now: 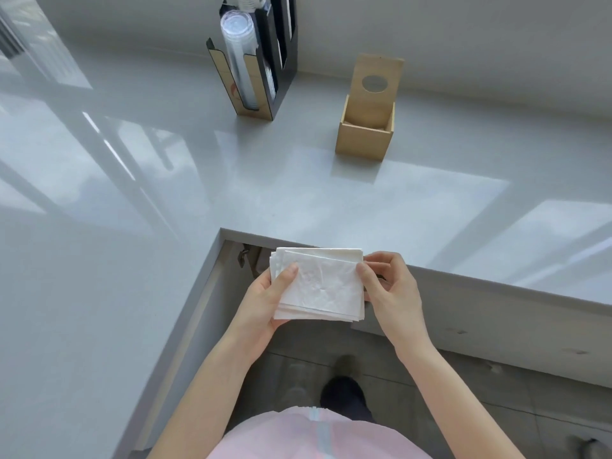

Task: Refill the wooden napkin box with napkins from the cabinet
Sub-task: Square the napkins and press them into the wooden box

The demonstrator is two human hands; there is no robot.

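A stack of white folded napkins (323, 286) is held flat in front of me, below the counter's inner corner. My left hand (265, 298) grips its left edge with the thumb on top. My right hand (389, 288) pinches its right edge. The wooden napkin box (364, 134) stands upright on the grey counter (298, 193) farther back, apart from both hands. Its top is open and I see no napkins inside. Its lid with a round hole (374, 84) leans up behind it.
A black and wood cup and lid dispenser (255, 58) stands at the back left of the box, near the wall. The L-shaped counter wraps left and right of me. A cabinet hinge (245, 256) shows under the counter edge. Tiled floor and my shoe (344, 395) lie below.
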